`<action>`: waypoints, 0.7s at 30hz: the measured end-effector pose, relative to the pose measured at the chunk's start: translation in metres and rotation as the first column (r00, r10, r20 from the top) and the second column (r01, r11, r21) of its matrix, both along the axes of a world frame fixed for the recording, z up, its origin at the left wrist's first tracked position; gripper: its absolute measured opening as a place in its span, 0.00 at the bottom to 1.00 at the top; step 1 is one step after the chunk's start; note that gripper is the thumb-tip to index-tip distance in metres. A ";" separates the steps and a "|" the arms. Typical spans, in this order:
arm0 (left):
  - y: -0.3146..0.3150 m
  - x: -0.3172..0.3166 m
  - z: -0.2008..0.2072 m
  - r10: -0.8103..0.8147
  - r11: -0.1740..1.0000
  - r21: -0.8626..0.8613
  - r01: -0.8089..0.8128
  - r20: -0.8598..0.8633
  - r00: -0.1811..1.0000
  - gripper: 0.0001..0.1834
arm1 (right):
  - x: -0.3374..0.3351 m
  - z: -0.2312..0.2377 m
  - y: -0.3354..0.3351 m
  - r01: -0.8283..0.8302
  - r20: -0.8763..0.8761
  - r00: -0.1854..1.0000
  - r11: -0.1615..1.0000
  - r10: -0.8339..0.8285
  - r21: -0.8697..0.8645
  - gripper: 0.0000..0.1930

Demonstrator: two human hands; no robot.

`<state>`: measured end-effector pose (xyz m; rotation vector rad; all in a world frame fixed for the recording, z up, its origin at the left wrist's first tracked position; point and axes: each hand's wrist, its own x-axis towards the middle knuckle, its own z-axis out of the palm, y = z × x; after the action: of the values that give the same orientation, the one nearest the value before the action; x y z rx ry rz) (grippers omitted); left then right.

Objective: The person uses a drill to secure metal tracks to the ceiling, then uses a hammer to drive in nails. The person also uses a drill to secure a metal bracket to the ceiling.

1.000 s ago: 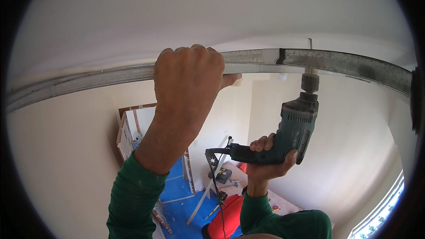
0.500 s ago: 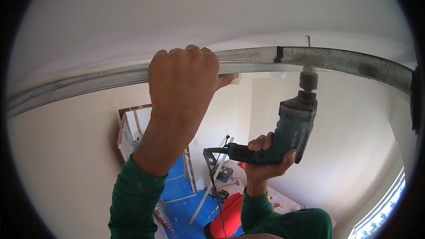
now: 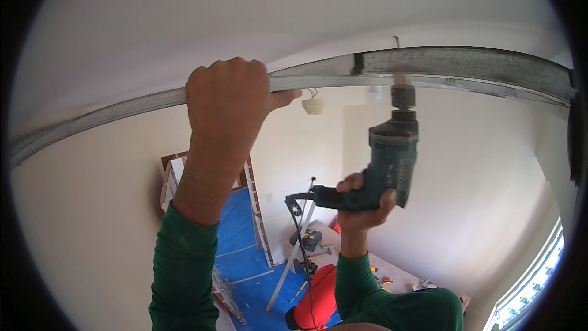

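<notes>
My left hand (image 3: 228,104) is raised and closed over a long grey metal channel (image 3: 465,60) below the ceiling, knuckles up, thumb stretched along its lower side. To the right of it, my right hand (image 3: 365,208) is wrapped round the grip of a dark green corded power drill (image 3: 393,150). The drill points up, its chuck (image 3: 403,96) just under the channel. A pale piece above the chuck meets the channel's underside. Directly above, a thin dark rod (image 3: 396,41) sticks up past the top edge; whether it belongs to the drill bit I cannot tell. A black band marks the channel (image 3: 358,64).
The drill's black cord (image 3: 296,233) hangs toward the floor. Far below lie a blue floor covering (image 3: 236,230), a black toolbox (image 3: 308,239), a leaning metal strip (image 3: 288,273) and a red cloth-like shape (image 3: 315,300). A window (image 3: 530,282) is at lower right.
Both hands, the drill and the channel's black band have shifted left and slightly up in view. A small hanging pale fixture now shows fully beside my left thumb. Both grips stay the same.
</notes>
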<state>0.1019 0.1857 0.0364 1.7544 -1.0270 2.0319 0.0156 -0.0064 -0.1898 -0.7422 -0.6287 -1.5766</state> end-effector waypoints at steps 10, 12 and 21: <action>-0.005 0.024 0.007 0.064 0.998 -0.039 -0.057 0.191 0.979 0.41 | 0.010 0.001 -0.014 -0.289 0.022 0.956 0.955 0.291 -0.067 0.34; -0.004 0.025 0.006 0.135 0.989 0.054 -0.134 -0.004 0.991 0.43 | 0.010 -0.001 -0.013 -0.325 0.001 0.946 0.945 0.325 -0.027 0.34; 0.005 0.018 0.005 0.197 0.976 0.138 -0.171 -0.204 0.959 0.46 | -0.007 0.004 -0.001 -0.268 -0.080 0.961 0.963 0.266 -0.009 0.36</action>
<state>0.1204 0.1902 0.0417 2.1522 -0.9650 1.8590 0.0090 -0.0077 -0.1859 -0.6994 -0.6586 -1.2890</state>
